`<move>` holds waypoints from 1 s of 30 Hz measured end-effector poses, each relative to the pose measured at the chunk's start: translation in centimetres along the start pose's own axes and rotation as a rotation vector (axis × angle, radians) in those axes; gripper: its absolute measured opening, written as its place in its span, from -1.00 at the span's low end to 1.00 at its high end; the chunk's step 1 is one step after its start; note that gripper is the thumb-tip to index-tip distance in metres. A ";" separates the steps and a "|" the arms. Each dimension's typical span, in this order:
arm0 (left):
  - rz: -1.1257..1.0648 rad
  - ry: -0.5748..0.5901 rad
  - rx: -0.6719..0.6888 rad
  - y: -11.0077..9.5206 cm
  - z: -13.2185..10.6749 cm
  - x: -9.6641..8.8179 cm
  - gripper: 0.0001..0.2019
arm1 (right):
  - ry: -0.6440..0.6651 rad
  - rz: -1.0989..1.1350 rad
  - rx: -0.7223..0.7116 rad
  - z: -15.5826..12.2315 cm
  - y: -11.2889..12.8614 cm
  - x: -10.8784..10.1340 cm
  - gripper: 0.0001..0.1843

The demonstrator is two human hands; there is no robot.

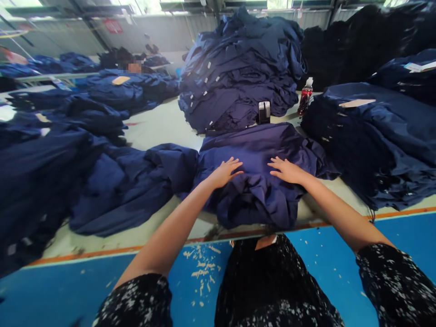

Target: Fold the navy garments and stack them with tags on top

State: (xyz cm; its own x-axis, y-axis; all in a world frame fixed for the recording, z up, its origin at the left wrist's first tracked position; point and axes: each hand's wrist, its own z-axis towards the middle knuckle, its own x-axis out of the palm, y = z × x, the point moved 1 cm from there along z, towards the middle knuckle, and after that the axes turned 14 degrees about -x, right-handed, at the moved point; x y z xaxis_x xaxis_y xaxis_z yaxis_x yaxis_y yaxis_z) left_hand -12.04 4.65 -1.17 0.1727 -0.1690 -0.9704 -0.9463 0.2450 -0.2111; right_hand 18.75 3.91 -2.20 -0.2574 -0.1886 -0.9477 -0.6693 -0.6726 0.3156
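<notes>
A navy blue garment (259, 150) lies spread on the pale table (160, 127) right in front of me, its near part bunched up at the table's edge. My left hand (225, 172) rests flat on the cloth with its fingers spread. My right hand (285, 170) lies flat on the same garment a little to the right, fingers stretched out too. Neither hand grips anything.
A tall heap of navy garments (238, 68) stands behind, with a small dark device (264, 112) and a red drink bottle (305, 96) beside it. More navy piles lie at the left (68, 181) and right (381, 141). Another person (134, 67) sits far back left.
</notes>
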 end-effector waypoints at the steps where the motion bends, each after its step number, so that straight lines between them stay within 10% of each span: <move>1: -0.012 0.009 0.018 -0.6 -0.9 0.3 -0.45 | -0.001 0.013 -0.007 -0.5 0.9 0.7 -0.42; 9: -0.260 0.010 0.153 -3.3 -6.1 -1.0 -0.63 | -0.252 0.546 -0.226 -2.4 5.9 1.4 -0.56; 16: -0.670 0.356 0.269 -3.1 -8.6 -3.7 -0.29 | -0.100 1.004 -0.267 -3.5 6.7 0.0 -0.33; 22: -0.275 -0.216 -0.126 -1.5 -4.9 -1.0 -0.46 | -0.264 0.111 0.056 -2.0 2.7 -0.2 -0.51; 30: 0.152 -0.092 -0.404 3.4 -5.3 2.9 -0.25 | 0.017 -0.154 0.251 -1.3 2.1 3.3 -0.25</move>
State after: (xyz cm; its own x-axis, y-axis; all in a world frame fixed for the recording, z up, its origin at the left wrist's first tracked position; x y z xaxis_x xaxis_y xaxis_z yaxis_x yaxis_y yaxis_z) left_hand -16.19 -0.06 -4.12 0.0298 -0.0697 -0.9971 -0.9906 -0.1355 -0.0201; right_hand 17.41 0.91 -4.76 -0.1293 -0.1118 -0.9853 -0.8515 -0.4967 0.1681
